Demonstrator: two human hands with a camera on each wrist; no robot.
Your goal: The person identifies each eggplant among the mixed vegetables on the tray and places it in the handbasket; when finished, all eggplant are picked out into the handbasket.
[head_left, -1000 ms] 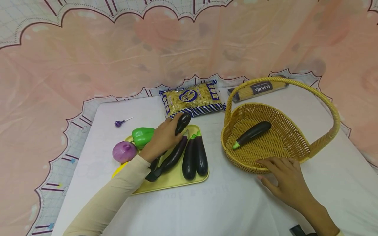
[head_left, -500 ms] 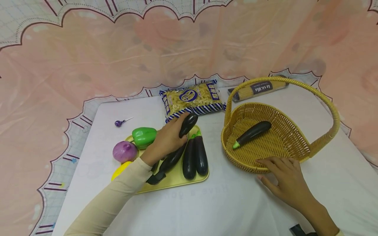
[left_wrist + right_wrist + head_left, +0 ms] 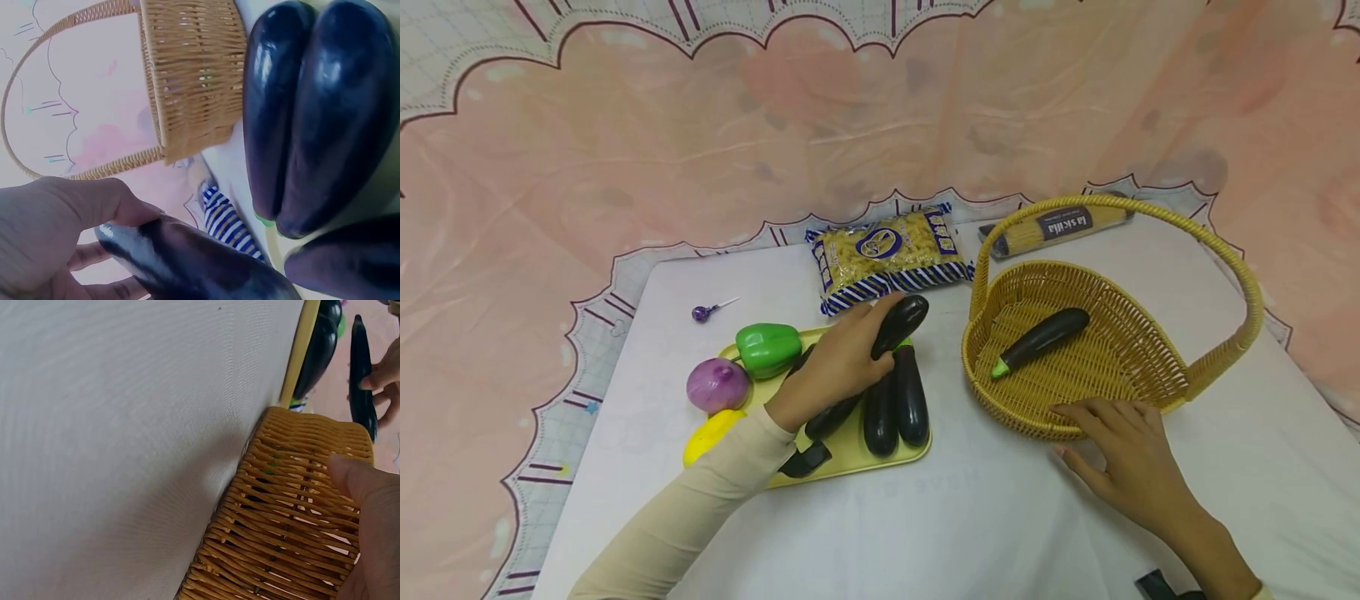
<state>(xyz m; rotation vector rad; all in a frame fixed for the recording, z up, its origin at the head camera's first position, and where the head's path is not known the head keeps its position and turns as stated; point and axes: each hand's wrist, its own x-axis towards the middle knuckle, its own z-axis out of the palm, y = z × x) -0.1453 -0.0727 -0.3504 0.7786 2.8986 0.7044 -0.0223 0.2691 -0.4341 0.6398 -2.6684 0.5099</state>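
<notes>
My left hand [image 3: 835, 360] holds an eggplant [image 3: 902, 323] above the yellow tray [image 3: 853, 467], its rounded end pointing up and away. In the left wrist view, thumb and fingers close round this dark, glossy eggplant [image 3: 200, 262]. Two more eggplants [image 3: 912, 400] lie side by side at the tray's right, with another eggplant [image 3: 831, 419] partly under the hand. My right hand [image 3: 1123, 454] grips the near rim of the wicker basket [image 3: 977, 379]; its fingers reach over the rim and its thumb [image 3: 350, 478] lies along the outer wall. A single eggplant [image 3: 1041, 342] lies inside the basket.
A green bell pepper [image 3: 767, 350], a purple onion [image 3: 718, 385] and a yellow fruit [image 3: 711, 435] sit along the tray's left side. Behind are a lollipop [image 3: 702, 313], a bag of pasta [image 3: 887, 254] and a spaghetti pack [image 3: 1060, 229]. The basket's tall handle [image 3: 1243, 292] arches over it.
My left hand has moved rightward over the tray with the eggplant in it, now overlapping the tops of the right-hand pair. My right hand and the basket have stayed put.
</notes>
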